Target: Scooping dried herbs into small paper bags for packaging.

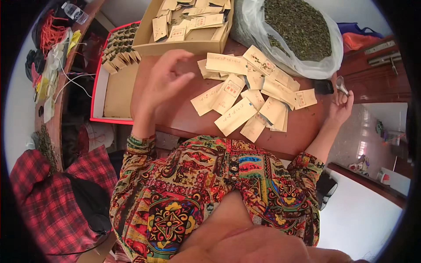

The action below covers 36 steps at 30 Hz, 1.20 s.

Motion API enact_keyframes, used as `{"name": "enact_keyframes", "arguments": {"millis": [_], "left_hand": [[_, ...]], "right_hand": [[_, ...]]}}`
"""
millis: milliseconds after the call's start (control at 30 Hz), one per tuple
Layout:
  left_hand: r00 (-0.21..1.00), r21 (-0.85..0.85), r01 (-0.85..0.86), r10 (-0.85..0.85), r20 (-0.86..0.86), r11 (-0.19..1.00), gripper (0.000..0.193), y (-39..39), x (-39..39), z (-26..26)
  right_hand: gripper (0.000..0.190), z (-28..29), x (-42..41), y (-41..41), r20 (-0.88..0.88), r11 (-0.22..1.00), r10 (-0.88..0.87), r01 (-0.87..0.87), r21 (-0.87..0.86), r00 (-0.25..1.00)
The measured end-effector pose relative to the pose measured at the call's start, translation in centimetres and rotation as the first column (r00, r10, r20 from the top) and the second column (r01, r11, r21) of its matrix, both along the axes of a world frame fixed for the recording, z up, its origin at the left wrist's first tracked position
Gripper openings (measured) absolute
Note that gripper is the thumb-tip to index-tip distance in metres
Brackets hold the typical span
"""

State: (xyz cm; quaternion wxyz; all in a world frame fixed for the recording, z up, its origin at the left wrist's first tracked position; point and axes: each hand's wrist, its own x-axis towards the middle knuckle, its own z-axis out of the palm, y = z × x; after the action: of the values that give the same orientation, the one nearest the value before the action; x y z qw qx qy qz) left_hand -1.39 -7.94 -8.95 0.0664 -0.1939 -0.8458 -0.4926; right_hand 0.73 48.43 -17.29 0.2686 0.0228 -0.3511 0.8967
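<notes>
My left hand hovers over the brown table, thumb and fingers apart, with nothing in it. It is between the red-edged box and a loose pile of flat kraft-paper packets, some printed with red marks. Out at the right, my right hand grips a small metal scoop whose bowl points away from me. A black object lies just left of the scoop; its kind is unclear. Beyond the pile stands a clear plastic bag of dried dark-green leaves.
Kraft packets stand in rows inside the red-edged box. A cardboard box at the back holds more packets. Along the left, a wooden shelf carries bags, red strings and a plastic bottle. Red plaid cloth is at lower left.
</notes>
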Motion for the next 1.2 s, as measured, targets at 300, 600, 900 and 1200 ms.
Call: {"name": "enact_keyframes", "arguments": {"millis": [300,600,900,1200], "left_hand": [[0.888,-0.719,0.083,-0.378,-0.26,0.69,0.049,7.5,-3.4,1.0],[0.923,-0.757,0.036,-0.312,-0.225,0.652,0.05,8.2,-4.5,-0.1],[0.96,0.165,0.053,-0.096,0.261,0.985,0.058,7.4,-2.8,0.8],[0.759,0.96,-0.142,-0.596,0.263,0.243,0.042,10.3,-2.0,-0.8]], "right_hand": [[0.025,-0.1,-1.1,-1.4,-0.09,0.988,0.15,-0.146,0.047,0.985],[0.024,0.4,-1.5,-2.1,-0.11,0.982,0.183,-0.177,0.064,0.977],[0.025,4.0,-0.3,-6.0,-0.095,0.966,0.203,-0.184,0.18,0.975],[0.027,9.9,0.4,-16.9,0.205,0.863,0.197,-0.269,0.428,0.959]]}}
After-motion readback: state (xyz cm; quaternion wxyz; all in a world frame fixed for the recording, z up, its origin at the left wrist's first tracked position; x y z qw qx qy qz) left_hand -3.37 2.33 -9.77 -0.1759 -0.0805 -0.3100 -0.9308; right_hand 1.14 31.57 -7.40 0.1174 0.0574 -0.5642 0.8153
